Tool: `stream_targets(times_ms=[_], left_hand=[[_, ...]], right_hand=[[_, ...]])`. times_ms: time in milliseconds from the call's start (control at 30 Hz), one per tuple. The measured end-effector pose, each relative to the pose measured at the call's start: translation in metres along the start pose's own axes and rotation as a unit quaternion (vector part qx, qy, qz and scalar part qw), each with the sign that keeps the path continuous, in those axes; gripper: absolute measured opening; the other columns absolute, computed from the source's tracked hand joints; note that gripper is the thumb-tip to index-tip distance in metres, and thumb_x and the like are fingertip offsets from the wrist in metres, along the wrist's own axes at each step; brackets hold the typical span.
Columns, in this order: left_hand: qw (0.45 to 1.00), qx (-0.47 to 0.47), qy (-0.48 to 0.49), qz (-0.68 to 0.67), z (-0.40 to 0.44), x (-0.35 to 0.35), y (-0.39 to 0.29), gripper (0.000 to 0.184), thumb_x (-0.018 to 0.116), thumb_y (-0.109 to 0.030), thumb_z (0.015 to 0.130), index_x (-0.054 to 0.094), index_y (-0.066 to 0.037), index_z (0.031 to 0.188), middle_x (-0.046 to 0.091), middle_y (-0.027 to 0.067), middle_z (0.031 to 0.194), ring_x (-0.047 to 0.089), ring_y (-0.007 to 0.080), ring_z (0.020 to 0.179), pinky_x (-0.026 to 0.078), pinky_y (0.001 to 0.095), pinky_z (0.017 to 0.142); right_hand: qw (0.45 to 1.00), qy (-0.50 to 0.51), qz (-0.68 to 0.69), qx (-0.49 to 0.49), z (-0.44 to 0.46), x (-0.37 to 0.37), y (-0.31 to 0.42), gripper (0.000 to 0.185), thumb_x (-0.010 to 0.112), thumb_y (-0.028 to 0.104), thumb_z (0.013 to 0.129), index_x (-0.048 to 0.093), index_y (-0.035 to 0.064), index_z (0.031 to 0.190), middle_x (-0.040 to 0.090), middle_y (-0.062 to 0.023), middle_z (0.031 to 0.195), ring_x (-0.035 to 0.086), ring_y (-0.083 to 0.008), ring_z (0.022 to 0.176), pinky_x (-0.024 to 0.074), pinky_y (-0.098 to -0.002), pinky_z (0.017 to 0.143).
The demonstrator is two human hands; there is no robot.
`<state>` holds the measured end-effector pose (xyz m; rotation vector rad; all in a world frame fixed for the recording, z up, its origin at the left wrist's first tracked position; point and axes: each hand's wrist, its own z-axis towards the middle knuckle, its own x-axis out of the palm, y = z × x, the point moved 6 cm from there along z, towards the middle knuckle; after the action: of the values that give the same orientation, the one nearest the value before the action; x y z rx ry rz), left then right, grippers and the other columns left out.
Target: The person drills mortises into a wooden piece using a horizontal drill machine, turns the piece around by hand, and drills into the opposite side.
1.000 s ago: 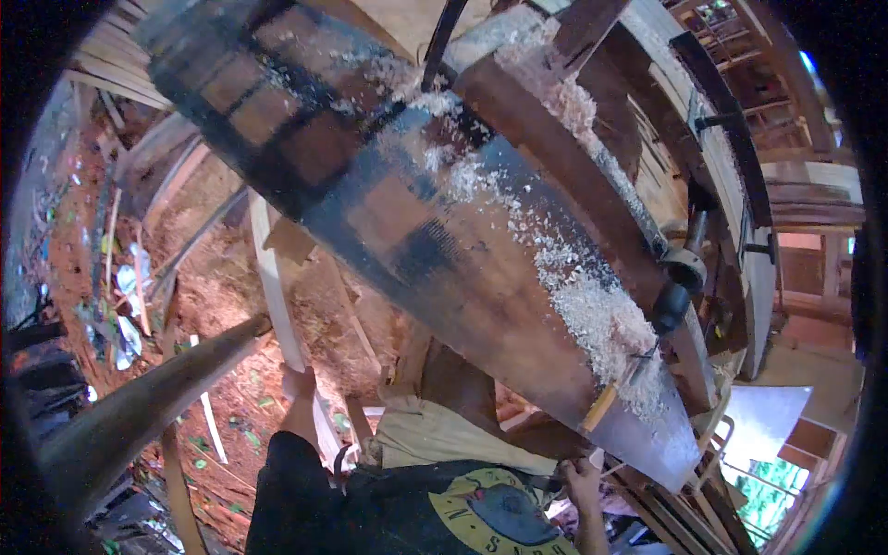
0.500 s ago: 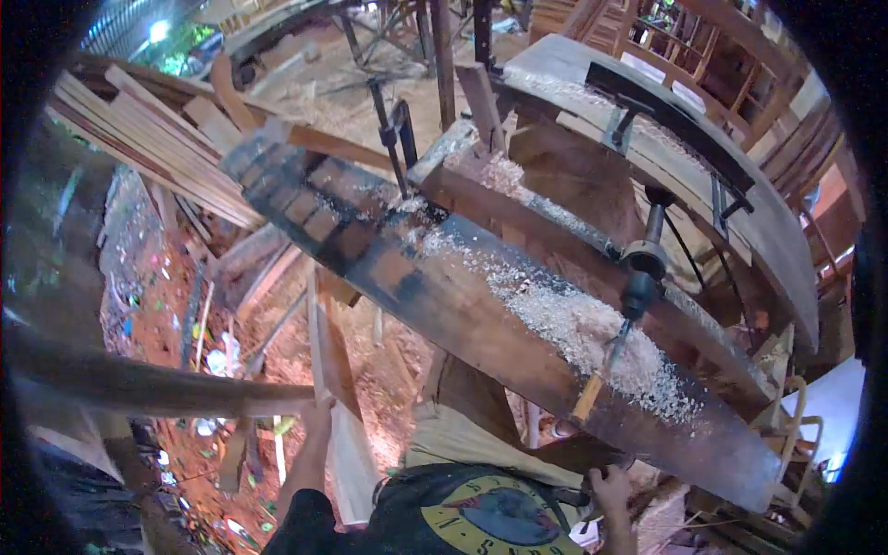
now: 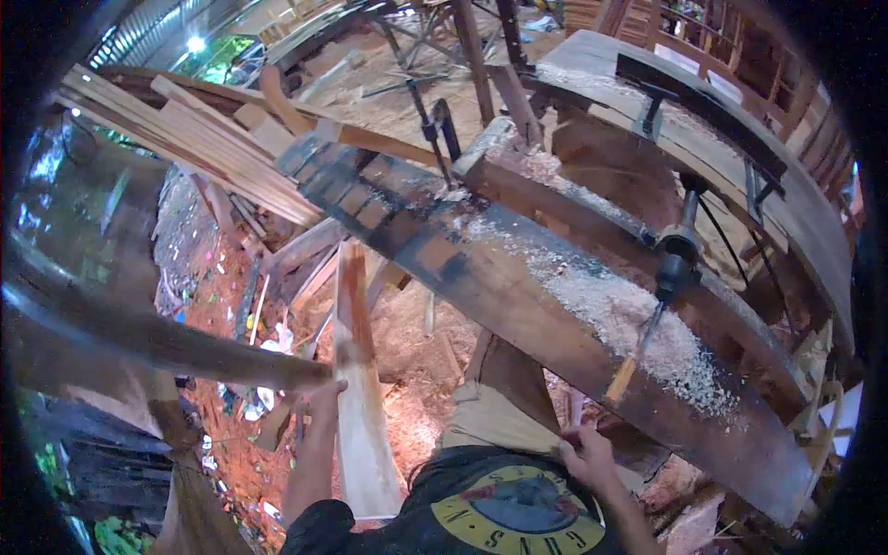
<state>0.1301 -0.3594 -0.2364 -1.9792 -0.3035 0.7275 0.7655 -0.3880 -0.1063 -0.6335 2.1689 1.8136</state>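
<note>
My left hand is closed around the near end of a long, curved wooden piece that runs off to the left. My right hand is beside the tan shorts, fingers curled together; what they pinch, if anything, I cannot make out. In front of me lies a broad, dark-stained wooden board, slanting from upper left to lower right. A boring machine's chuck carries a metal bit over the board. Below the bit is a small wooden strip.
Pale wood shavings are heaped on the board. A dark clamp stands at its far edge. Long planks are stacked at upper left. Beside my left hand an upright plank leans. A curved tabletop lies beyond.
The view has shifted, so the bench appears farther right. My right hand has left the dark handle-like thing near it and moved up beside the shorts. My left hand still grips the curved wood.
</note>
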Motion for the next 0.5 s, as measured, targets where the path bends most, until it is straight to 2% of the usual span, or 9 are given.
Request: stream_targets(times_ms=[33,100,167,233,300,367,467,500], left_hand=[[0.999,0.009,-0.028,0.016,-0.008,-0.004,-0.013,0.042,0.080,-0.021,0.079,0.071,0.003,0.111,0.071,0.0125,0.102,0.066,0.0222,0.100,0.050,0.0356,0.095],[0.995,0.031,-0.081,0.047,-0.032,0.005,-0.069,0.048,0.080,-0.023,0.079,0.069,0.004,0.118,0.071,0.0132,0.107,0.066,0.0224,0.102,0.049,0.0352,0.098],[0.987,0.052,-0.130,0.079,-0.053,0.014,-0.115,0.054,0.080,-0.024,0.080,0.066,0.004,0.124,0.070,0.0139,0.111,0.066,0.0226,0.105,0.049,0.0348,0.100],[0.987,0.010,-0.143,0.076,-0.034,0.005,-0.101,0.062,0.080,-0.026,0.081,0.062,0.006,0.130,0.068,0.0149,0.118,0.067,0.0235,0.106,0.049,0.0350,0.102],[0.989,-0.081,-0.125,0.023,0.024,-0.013,-0.044,0.067,0.080,-0.029,0.081,0.058,0.008,0.133,0.065,0.0160,0.125,0.068,0.0250,0.106,0.051,0.0357,0.101],[0.983,-0.142,-0.105,-0.059,0.046,-0.010,-0.025,0.067,0.080,-0.030,0.081,0.058,0.009,0.131,0.064,0.0165,0.127,0.069,0.0265,0.104,0.054,0.0366,0.097],[0.969,-0.144,-0.121,-0.162,0.029,0.022,-0.055,0.064,0.079,-0.030,0.081,0.060,0.011,0.125,0.067,0.0176,0.120,0.071,0.0278,0.099,0.058,0.0375,0.089],[0.966,-0.135,-0.116,-0.188,0.029,0.027,-0.062,0.062,0.079,-0.029,0.080,0.061,0.012,0.123,0.068,0.0180,0.117,0.071,0.0282,0.097,0.058,0.0378,0.087]], right_hand=[[0.999,0.032,0.039,0.010,0.012,0.013,0.016,0.029,0.073,0.021,0.088,0.069,0.0012,0.108,0.074,-0.0187,0.099,0.074,-0.0315,0.094,0.0576,-0.0418,0.085],[0.989,0.105,0.084,-0.053,0.044,0.058,0.034,0.037,0.073,0.027,0.091,0.068,0.0006,0.116,0.074,-0.0174,0.108,0.073,-0.0254,0.101,0.0567,-0.0384,0.090],[0.964,0.237,0.120,0.014,0.068,0.099,0.086,0.046,0.071,0.033,0.095,0.064,0.0001,0.127,0.072,-0.0172,0.119,0.070,-0.0267,0.107,0.0552,-0.0385,0.094],[0.932,0.312,0.183,-0.010,0.089,0.173,0.085,0.063,0.069,0.045,0.096,0.058,-0.0015,0.138,0.068,-0.0190,0.129,0.066,-0.0295,0.117,0.0540,-0.0416,0.097],[0.927,0.370,0.052,0.017,0.104,0.236,0.086,0.066,0.064,0.051,0.097,0.061,-0.0051,0.131,0.071,-0.0189,0.120,0.068,-0.0273,0.110,0.0532,-0.0417,0.095],[0.857,0.442,0.171,0.204,0.081,0.226,0.137,0.084,0.062,0.063,0.092,0.059,-0.0101,0.132,0.069,-0.0235,0.125,0.068,-0.0340,0.111,0.0533,-0.0434,0.095],[0.899,0.424,0.012,0.107,0.081,0.226,0.177,0.092,0.066,0.068,0.086,0.059,-0.0119,0.132,0.068,-0.0260,0.124,0.068,-0.0366,0.112,0.0541,-0.0426,0.094],[0.904,0.413,0.056,0.099,0.087,0.215,0.181,0.095,0.069,0.071,0.081,0.060,-0.0091,0.132,0.069,-0.0263,0.122,0.069,-0.0352,0.112,0.0548,-0.0436,0.092]])
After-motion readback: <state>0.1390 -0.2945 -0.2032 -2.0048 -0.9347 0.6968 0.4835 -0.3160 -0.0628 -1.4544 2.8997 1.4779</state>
